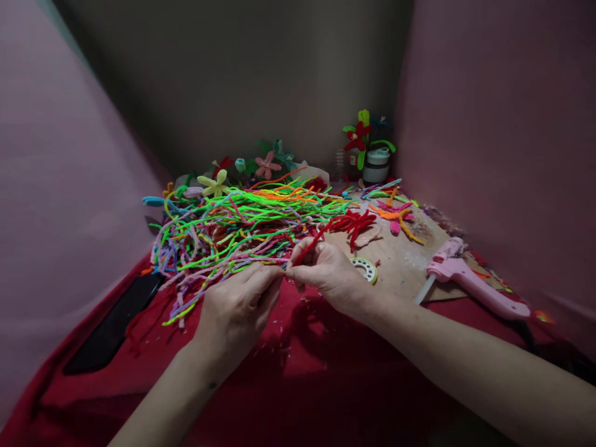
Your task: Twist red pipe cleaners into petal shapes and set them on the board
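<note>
Two hands: one left hand (pixel 233 307), one right hand (pixel 335 276). One pink glue gun (pixel 465 278), one black phone (pixel 114 323), one ring-shaped spool (pixel 371 270), one lidded container (pixel 376 167), one clear bottle (pixel 339 164), one cardboard sheet (pixel 405 273). One pale yellow flower (pixel 215 184), one pink flower (pixel 267 166) and, the back being dim, probably two red flowers (pixel 357 136). Fuzzy stems (pixel 261 205) run to many dozens.

The red chenille stem (pixel 307 251) in the hands looks fuzzy and matt, as do the multicoloured chenille stems (pixel 251 217) in the heap. Beneath lies a red tablecloth (pixel 326 366) of soft, dull cloth. The phone (pixel 114 326) has a smooth, dark, glossy face. The pink glue gun (pixel 484 287) is smooth plastic with a soft sheen, its glue stick (pixel 424 289) translucent. The tan board (pixel 395 276), wood or cardboard, carries rough, crusted patches. The small bottle (pixel 339 162) appears clear plastic.
</note>
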Action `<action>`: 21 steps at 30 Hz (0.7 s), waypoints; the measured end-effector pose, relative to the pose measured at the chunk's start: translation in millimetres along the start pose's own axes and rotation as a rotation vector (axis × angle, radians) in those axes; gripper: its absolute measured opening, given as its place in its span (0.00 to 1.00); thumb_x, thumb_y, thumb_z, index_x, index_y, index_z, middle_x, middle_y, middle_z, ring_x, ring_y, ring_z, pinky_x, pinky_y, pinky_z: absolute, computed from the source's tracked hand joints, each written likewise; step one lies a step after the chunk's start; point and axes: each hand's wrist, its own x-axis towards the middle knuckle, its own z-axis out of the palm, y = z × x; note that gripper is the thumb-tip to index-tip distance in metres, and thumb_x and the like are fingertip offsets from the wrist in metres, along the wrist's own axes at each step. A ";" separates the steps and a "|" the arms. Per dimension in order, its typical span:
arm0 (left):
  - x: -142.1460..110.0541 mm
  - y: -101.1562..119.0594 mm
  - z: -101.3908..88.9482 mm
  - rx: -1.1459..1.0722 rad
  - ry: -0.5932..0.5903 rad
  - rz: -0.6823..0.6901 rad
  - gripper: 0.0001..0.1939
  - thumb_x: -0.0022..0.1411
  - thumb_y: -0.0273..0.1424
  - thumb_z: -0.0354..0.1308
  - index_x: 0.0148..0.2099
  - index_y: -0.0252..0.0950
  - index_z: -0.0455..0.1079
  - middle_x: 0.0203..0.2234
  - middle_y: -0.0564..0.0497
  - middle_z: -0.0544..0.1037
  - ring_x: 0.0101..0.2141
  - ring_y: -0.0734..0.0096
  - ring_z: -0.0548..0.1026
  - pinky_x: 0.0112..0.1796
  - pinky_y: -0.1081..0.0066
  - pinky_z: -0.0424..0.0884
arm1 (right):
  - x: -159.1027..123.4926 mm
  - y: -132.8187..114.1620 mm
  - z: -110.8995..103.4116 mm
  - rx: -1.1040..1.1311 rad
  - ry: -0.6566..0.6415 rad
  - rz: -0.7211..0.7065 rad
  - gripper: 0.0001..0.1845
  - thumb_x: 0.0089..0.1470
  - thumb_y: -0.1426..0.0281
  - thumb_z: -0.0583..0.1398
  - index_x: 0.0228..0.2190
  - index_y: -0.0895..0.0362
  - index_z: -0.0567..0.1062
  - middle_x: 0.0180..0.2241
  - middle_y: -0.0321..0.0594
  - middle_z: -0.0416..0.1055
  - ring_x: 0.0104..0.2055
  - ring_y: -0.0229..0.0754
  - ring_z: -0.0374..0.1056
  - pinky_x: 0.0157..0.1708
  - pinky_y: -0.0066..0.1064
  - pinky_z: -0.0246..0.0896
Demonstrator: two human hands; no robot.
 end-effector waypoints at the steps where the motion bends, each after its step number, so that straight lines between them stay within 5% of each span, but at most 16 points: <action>1: 0.7 -0.2 -1.2 -0.019 -0.008 -0.005 0.07 0.60 0.27 0.52 0.39 0.35 0.70 0.30 0.51 0.76 0.30 0.75 0.74 0.32 0.77 0.67 | -0.5 -0.8 0.4 0.007 -0.004 0.000 0.08 0.38 0.76 0.62 0.22 0.58 0.66 0.17 0.28 0.62 0.19 0.30 0.57 0.21 0.25 0.53; 7: 1.3 -5.1 -5.1 -0.047 0.036 0.017 0.06 0.60 0.26 0.51 0.38 0.34 0.70 0.29 0.51 0.76 0.30 0.76 0.74 0.33 0.77 0.67 | 2.4 0.1 -0.6 0.122 -0.008 -0.055 0.07 0.39 0.74 0.64 0.23 0.59 0.69 0.17 0.29 0.64 0.20 0.31 0.60 0.23 0.26 0.55; 14: -11.2 -19.2 -9.3 0.205 0.089 0.108 0.08 0.61 0.29 0.50 0.37 0.37 0.70 0.29 0.50 0.76 0.30 0.73 0.73 0.30 0.76 0.66 | 16.2 -1.3 -9.6 0.431 0.132 -0.016 0.10 0.38 0.72 0.65 0.23 0.60 0.69 0.18 0.33 0.68 0.18 0.32 0.62 0.20 0.26 0.57; 21: -30.4 -45.1 -20.9 0.210 0.057 0.017 0.09 0.61 0.33 0.50 0.37 0.38 0.71 0.31 0.49 0.76 0.32 0.71 0.74 0.33 0.74 0.69 | 22.4 -12.0 -21.1 0.626 0.233 0.003 0.05 0.45 0.74 0.60 0.23 0.61 0.68 0.22 0.38 0.71 0.22 0.30 0.63 0.23 0.23 0.58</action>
